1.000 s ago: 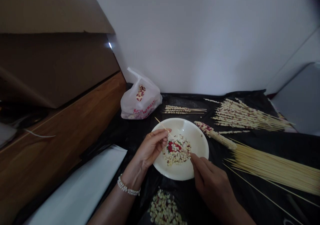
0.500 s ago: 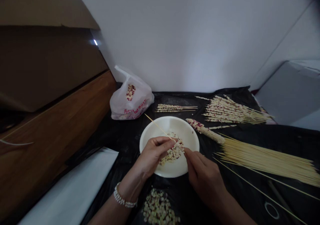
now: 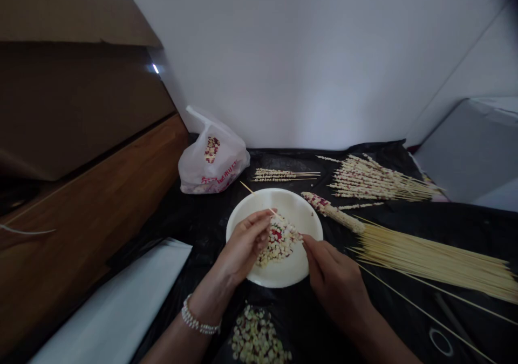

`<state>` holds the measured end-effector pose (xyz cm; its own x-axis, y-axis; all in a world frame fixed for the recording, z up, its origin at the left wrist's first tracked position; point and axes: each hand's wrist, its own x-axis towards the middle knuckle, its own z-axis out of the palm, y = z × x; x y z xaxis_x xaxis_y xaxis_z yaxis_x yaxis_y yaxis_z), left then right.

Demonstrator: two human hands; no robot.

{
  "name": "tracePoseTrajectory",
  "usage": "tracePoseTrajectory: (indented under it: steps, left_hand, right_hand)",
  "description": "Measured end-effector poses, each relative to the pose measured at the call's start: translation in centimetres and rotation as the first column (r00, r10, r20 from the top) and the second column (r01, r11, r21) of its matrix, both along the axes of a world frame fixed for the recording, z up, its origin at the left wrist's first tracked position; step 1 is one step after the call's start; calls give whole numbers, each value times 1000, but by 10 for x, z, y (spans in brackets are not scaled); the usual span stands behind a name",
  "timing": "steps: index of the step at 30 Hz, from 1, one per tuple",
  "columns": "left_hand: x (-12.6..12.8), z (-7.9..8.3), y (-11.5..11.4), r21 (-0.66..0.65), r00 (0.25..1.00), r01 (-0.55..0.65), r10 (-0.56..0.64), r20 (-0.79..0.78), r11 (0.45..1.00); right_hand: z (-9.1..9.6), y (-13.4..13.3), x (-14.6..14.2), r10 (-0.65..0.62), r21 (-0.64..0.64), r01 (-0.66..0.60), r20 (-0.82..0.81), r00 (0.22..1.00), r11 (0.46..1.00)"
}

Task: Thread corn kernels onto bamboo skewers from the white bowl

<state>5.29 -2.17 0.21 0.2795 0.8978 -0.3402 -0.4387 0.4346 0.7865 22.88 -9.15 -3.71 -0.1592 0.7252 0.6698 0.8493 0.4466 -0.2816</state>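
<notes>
A thin bamboo skewer (image 3: 246,187) slants over the white bowl (image 3: 313,221), its pointed end past the far left rim. My left hand (image 3: 246,245) is closed around the skewer's middle, fingers curled; what lies inside the palm is hidden. At the lower right end of the skewer, my right hand (image 3: 334,272) pinches with thumb and forefinger, beside a few threaded kernels. Loose cream and dark red corn kernels (image 3: 279,250) lie in the bowl under both hands, around a red mark on its bottom.
Behind the bowl stand a plastic bag (image 3: 214,164) of kernels and a few kernel-threaded skewers (image 3: 275,175). To the right lie a partly stripped corn cob (image 3: 332,213), more threaded skewers (image 3: 364,177) and bare skewers (image 3: 433,253). Nearer me is a kernel pile (image 3: 259,337).
My left hand has shifted slightly left along the skewer, uncovering the red mark in the bowl. My right hand and the skewer have moved a little to the right.
</notes>
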Motion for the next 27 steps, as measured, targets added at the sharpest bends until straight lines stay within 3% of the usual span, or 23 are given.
tracePoseTrajectory:
  steps: [5, 11, 19, 27]
  left_hand:
    - [-10, -2, 14, -167, 978, -142, 164, 127, 976]
    - [-6, -2, 10, -174, 987, -78, 101, 128, 982]
    - [-10, -4, 17, -211, 963, -174, 211, 168, 962]
    - [-11, -1, 14, -155, 980, -95, 120, 161, 983]
  right_hand:
    - [0, 0, 0, -3, 14, 3, 3, 1000, 1000]
    - [5, 0, -4, 15, 39, -14, -21, 1000, 999]
    - [7, 0, -4, 25, 46, -24, -20, 999, 999]
    - [4, -1, -4, 10, 37, -10, -15, 1000, 999]
